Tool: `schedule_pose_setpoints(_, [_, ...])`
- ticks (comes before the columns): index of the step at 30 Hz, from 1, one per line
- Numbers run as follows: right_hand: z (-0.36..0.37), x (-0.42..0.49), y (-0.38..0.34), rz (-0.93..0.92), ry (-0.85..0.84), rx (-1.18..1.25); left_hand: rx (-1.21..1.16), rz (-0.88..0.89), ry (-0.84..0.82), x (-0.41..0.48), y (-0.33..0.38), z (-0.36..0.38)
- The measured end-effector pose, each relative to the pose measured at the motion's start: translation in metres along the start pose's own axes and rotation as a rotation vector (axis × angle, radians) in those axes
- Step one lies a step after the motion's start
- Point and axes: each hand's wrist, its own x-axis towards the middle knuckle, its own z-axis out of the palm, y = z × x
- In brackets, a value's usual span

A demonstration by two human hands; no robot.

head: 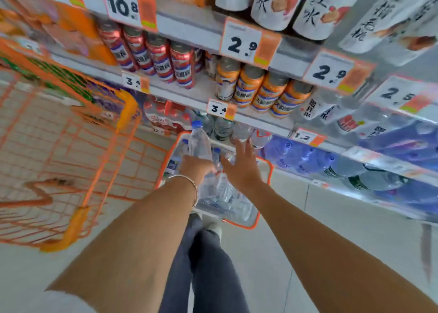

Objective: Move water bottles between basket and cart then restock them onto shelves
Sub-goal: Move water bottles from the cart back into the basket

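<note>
The left hand [196, 168] grips a clear bottle [199, 143] with a blue cap around its lower body and holds it almost upright, just above the basket [266, 182]. A thin bracelet [189, 179] sits on that wrist. The right hand [241, 168] is wide, with fingers spread and straight, and holds nothing. It hovers over the far right part of the basket, with its fingertips near the lowest shelf edge [267, 128].

The basket has an orange rim and stands on the floor [331, 229] in front of the person's legs [208, 265], close to the shelves. More bottles [222, 194] lie in it, heaped together; blur hides how many. The orange wire cart [128, 106] stands to the left of the basket, just beside it.

On the low shelf behind the hands stand more clear bottles [222, 128], with blue wrapped packs [303, 156] to their right. The shelf above carries red cans [161, 57] on the left and orange cans [260, 92] on the right, with price tags [240, 42] clipped along the shelf fronts
</note>
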Motion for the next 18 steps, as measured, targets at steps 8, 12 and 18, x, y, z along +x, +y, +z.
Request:
schedule_pose_setpoints(8, [0.114, 0.065, 0.086, 0.097, -0.123, 0.032, 0.401, 0.128, 0.157, 0.149, -0.036, 0.056])
schedule_pose_setpoints(12, [0.147, 0.093, 0.104, 0.097, -0.114, 0.044, 0.474, 0.191, 0.182, 0.207, -0.055, 0.075])
schedule_pose_setpoints(18, [0.171, 0.115, 0.112, 0.097, -0.172, -0.001, 0.639, 0.187, -0.031, 0.242, -0.088, 0.096])
